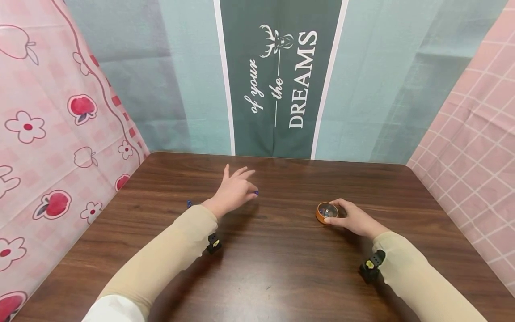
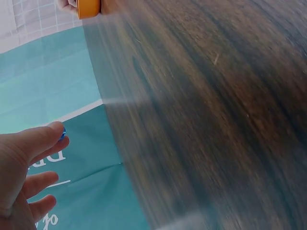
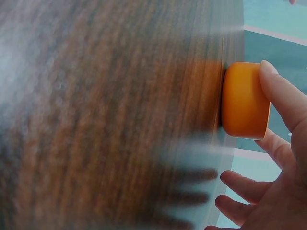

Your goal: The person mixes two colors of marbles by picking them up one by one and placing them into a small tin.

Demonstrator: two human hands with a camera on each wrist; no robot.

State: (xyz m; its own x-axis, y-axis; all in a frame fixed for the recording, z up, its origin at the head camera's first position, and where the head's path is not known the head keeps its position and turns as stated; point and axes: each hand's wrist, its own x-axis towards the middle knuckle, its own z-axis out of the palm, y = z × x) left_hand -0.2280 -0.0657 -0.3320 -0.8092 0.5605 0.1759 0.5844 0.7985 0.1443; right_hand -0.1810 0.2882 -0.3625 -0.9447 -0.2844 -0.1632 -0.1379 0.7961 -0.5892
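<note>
From my head view, my right grip (image 1: 353, 217) has the orange cup (image 1: 320, 217) between thumb and fingers, and the cup sits upright on the brown worktop (image 1: 265, 259). Inside the cup I can make out small glinting bits, perhaps bluish, though they are too small for me to name. To the left of the cup and well apart from it, my left grip (image 1: 233, 193) is over the worktop, pinching a small blue bead (image 1: 256, 192). Farther left of the cup, past my left wrist, lies another blue piece (image 1: 190, 204). Behind the cup hangs a green cloth (image 1: 374, 89) with a darker panel of white lettering; to its right is a pink gridded cloth (image 1: 474, 116).

In my left wrist view, thumb and forefinger close narrowly on the bead, with my other fingers spread loosely. The cup shows at the upper edge, well apart from the bead, with some of my right fingers beside it.

In my right wrist view, the cup's base meets the worktop. My thumb presses one side of the cup and a finger reaches its opposite side; the remaining fingers fan out, clear of the cup.
</note>
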